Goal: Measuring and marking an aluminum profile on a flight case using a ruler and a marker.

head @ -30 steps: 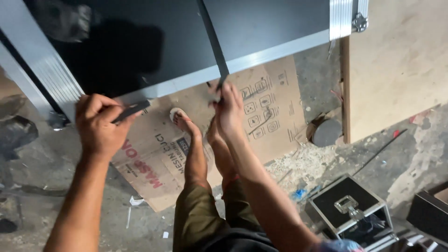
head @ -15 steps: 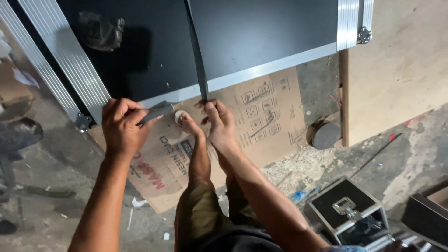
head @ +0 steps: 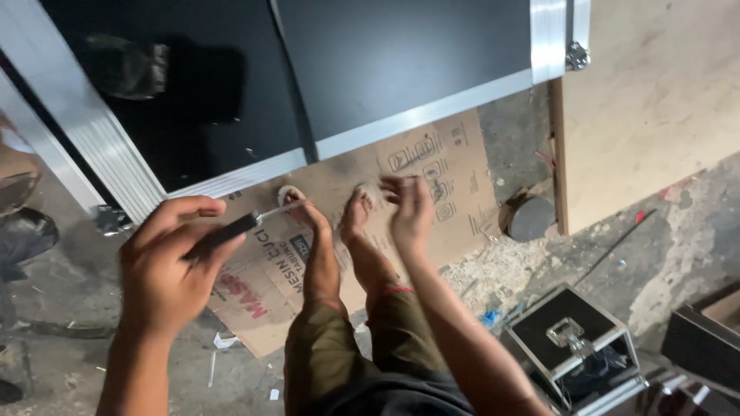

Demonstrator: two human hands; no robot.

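My left hand point(head: 166, 266) is closed around a slim dark-handled tool point(head: 223, 235) whose pale metal tip points right, toward my bare feet. My right hand point(head: 408, 208) hovers with fingers apart and holds nothing, just above my right foot point(head: 358, 231). Both feet rest on a sheet of printed cardboard point(head: 439, 169). Right in front lies a large black panel point(head: 401, 62) framed in ribbed aluminium strips point(head: 420, 114). A narrow black strip point(head: 291, 92) runs down the panel to its near edge.
A plywood board point(head: 655, 108) lies at the right, with a round grey object point(head: 532, 217) by its corner. A small black case with metal edges point(head: 574, 347) sits at the lower right. Sawdust and scraps litter the concrete floor point(head: 69, 339).
My right hand has come off the black strip at the panel's edge and dropped back toward my foot, fingers now spread. My left hand with the tool has shifted right and nearer.
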